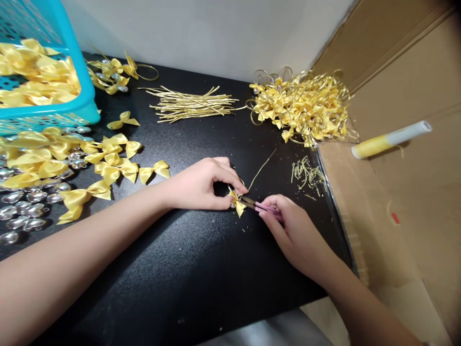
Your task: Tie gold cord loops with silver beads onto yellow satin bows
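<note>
On the counter (209,269), the left hand (212,185) pinches a yellow bow (239,207) and is the nearer to it. A thin wire (262,169) points from there far and right. The right hand (290,226) grips a pink-handled tool (267,208), its long axis running left to the bow.

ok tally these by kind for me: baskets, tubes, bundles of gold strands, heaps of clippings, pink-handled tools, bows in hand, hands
Basket: 1
Tube: 1
Bundle of gold strands: 1
Heap of clippings: 1
Pink-handled tool: 1
Bow in hand: 1
Hands, left and right: 2
Total: 8
</note>
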{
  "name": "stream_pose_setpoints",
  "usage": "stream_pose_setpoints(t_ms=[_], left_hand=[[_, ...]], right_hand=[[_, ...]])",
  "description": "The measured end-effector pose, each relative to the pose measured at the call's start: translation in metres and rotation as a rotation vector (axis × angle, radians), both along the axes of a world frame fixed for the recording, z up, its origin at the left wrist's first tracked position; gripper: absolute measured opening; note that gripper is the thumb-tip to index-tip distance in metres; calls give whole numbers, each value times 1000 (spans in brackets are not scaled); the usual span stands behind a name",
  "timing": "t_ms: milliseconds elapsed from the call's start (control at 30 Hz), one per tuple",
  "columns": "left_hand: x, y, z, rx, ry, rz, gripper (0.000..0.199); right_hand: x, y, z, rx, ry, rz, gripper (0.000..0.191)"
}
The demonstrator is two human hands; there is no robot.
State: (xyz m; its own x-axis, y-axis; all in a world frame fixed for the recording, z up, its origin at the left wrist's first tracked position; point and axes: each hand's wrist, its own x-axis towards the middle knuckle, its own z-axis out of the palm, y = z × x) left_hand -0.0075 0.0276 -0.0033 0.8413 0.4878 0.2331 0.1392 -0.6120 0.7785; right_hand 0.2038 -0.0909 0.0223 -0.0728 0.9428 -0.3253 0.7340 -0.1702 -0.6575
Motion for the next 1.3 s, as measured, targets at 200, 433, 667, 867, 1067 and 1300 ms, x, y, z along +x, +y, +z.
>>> stream_pose_setpoints(t_ms=[200, 433, 667, 867, 1067, 1300], left_hand=[[1, 0, 0, -14, 26, 5, 26], [0, -1, 0, -24, 24, 16, 28], [-1, -1, 0, -27, 26, 14, 27], [-1, -1, 0, -52, 3, 54, 21], [-1, -4, 13, 5, 38, 352, 14], [6, -19, 29, 9, 465, 394, 43]], right_hand=[[-2, 3, 0, 22, -22, 0, 16], [-3, 5, 1, 27, -87, -3, 18], [-4, 4, 0, 23, -97, -6, 20], [32, -5, 8, 152, -35, -105, 24], [103, -11, -4, 456, -554, -364, 30], [136, -10, -34, 491, -752, -377, 30]])
